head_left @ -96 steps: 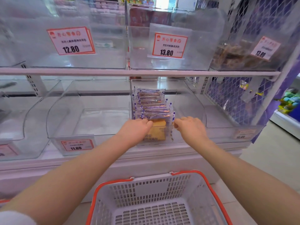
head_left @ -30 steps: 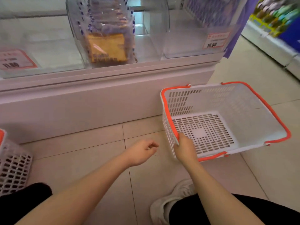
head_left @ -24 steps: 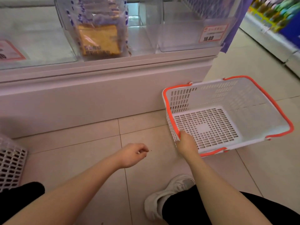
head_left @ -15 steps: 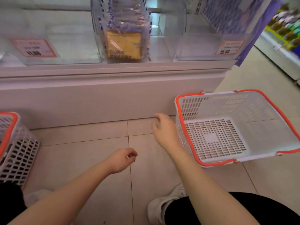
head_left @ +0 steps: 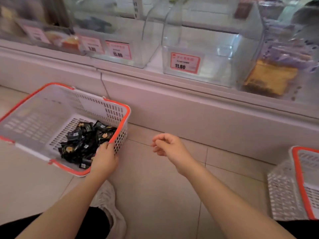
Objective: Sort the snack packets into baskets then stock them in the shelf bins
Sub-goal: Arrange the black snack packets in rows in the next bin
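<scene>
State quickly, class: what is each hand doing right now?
Left hand: grips the rim of the basket that holds the black packets.
Right hand: holds nothing, fingers loosely curled above the floor.

Pale tiled floor [head_left: 155, 195] fills the lower view, grout lines crossing it. A white shoe [head_left: 110, 206] rests on the tiles at bottom centre, black trousers [head_left: 96, 223] just behind it. Along the top, red-bordered price tags: one reads 11.60 [head_left: 185, 62], another further left [head_left: 118, 50], a blurred one beside that [head_left: 91, 44], and another at far left [head_left: 37, 34], unreadable. Below them runs the white plinth [head_left: 189, 111] of the unit, meeting the floor. Top right, a dark blurred shape [head_left: 307, 12], too smeared to tell.
</scene>
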Motion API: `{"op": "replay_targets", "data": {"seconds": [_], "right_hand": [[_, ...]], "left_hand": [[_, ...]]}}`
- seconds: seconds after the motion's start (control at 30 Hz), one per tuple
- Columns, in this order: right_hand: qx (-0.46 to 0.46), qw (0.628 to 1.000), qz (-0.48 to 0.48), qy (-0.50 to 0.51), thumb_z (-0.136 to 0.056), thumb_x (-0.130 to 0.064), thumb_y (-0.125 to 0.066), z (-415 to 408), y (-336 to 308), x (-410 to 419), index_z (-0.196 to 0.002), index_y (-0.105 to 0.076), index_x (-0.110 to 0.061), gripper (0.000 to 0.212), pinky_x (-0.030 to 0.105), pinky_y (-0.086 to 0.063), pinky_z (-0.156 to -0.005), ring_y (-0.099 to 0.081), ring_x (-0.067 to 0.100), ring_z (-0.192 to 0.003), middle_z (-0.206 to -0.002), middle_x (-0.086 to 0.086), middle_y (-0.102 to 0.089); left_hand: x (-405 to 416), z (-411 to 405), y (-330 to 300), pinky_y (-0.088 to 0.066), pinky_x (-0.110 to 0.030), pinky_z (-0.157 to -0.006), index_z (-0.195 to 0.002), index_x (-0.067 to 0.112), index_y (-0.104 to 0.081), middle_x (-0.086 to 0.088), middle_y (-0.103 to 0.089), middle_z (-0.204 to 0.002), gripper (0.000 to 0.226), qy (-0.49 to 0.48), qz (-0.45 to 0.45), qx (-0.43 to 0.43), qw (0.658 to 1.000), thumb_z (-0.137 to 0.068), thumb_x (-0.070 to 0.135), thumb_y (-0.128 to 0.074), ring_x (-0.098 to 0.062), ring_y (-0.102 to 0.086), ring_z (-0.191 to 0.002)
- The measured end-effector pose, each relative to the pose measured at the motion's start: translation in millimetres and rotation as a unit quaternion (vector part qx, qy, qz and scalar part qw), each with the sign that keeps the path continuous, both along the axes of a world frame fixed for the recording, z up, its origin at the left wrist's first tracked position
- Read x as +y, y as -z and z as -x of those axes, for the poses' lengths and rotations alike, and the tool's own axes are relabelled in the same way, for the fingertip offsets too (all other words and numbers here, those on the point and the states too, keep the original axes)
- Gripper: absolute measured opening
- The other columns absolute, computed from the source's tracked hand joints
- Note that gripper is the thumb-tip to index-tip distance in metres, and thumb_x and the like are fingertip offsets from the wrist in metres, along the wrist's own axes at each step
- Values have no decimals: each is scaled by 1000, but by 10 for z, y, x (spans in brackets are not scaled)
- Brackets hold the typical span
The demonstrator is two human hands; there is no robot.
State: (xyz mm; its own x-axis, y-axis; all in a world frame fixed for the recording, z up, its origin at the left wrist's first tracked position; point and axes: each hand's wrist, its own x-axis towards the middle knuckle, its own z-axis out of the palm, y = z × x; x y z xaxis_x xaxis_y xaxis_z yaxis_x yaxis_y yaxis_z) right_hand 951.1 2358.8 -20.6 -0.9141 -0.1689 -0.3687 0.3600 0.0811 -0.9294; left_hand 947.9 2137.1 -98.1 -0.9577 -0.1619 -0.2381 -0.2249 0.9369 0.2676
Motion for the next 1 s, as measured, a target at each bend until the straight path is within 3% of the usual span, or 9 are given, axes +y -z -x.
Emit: {"op": "replay_targets", "data": {"seconds": [0.17, 0.27, 0.47, 0.6, 0.73, 0.8, 0.87, 0.93, 1.0], "right_hand": [[-89, 995, -35, -12, -95, 0, -42, 177, 356, -327, -80, -55, -15, 24, 20, -40, -58, -52, 13, -62, -77, 4, -58], [-116, 991, -68, -28, -95, -1, -41, 229, 515, -450, -81, -55, -14, 23, 19, -39, -58, -51, 12, -61, -77, 4, -58], [-100, 992, -76, -25, -95, -13, -48, 302, 543, -558, -83, -55, -18, 14, 19, -42, -60, -53, 10, -67, -80, 0, -58], [-63, 991, -114, 18, -92, -24, -56, 347, 510, -488, -93, -51, -18, 8, 25, -43, -70, -53, 10, -74, -85, -2, -58], [-81, 990, -79, 89, -88, -12, -61, 359, 443, -140, -101, -46, -9, 20, 25, -50, -60, -58, 15, -66, -85, 7, -60], [-96, 988, -90, 82, -87, -8, -61, 323, 426, 73, -100, -48, -9, 18, 20, -48, -49, -59, 10, -55, -79, 8, -61], [-87, 983, -134, 95, -85, -4, -59, 251, 481, 265, -95, -53, -8, 12, 16, -42, -40, -54, 6, -45, -72, 6, -59], [-80, 974, -176, 115, -82, -1, -56, 151, 569, 428, -98, -59, -6, 17, 24, -48, -50, -58, 14, -56, -76, 10, -61], [-81, 964, -224, 121, -81, -2, -55, 10, 670, 624, -102, -60, -6, 21, 39, -54, -73, -64, 27, -80, -92, 16, -67]], "left_hand": [[-462, 65, 252, -46, -43, -83, -130, 5, -39, -23, -57, -118, 43, -68, -18, -78, 994, -89, 13, -49, -39, -55, -107], [-542, 186, 288, -46, -38, -75, -104, 4, -54, -22, -64, -102, 20, -12, -10, -77, 997, -90, 17, -48, -38, -60, -95], [-146, 335, -19, -39, -30, -66, -84, 14, -55, -12, -64, -95, 14, 122, -36, -49, 991, -85, 27, -54, -32, -60, -89], [375, 189, -201, -38, -28, -60, -71, 19, -47, -5, -61, -78, 17, 194, -96, -53, 975, -80, 30, -57, -28, -60, -80], [819, 25, -247, -33, -28, -57, -60, 23, -38, 3, -49, -64, 30, 203, -150, -35, 967, -79, 34, -58, -26, -56, -73], [977, -47, -219, -34, -28, -57, -68, 23, -49, 5, -49, -63, 23, 209, -190, -44, 958, -81, 39, -59, -21, -55, -69], [1119, -105, -185, -43, -26, -65, -99, 27, -60, 7, -60, -72, 23, 228, -247, -83, 938, -83, 44, -60, -14, -58, -74], [1226, -146, -122, -48, -26, -81, -125, 26, -51, 3, -70, -96, 46, 248, -271, -143, 919, -85, 46, -58, -11, -62, -87], [1311, -187, -54, -49, -27, -86, -127, 20, -52, -1, -69, -108, 47, 282, -252, -173, 910, -88, 45, -56, -12, -63, -95]]}}
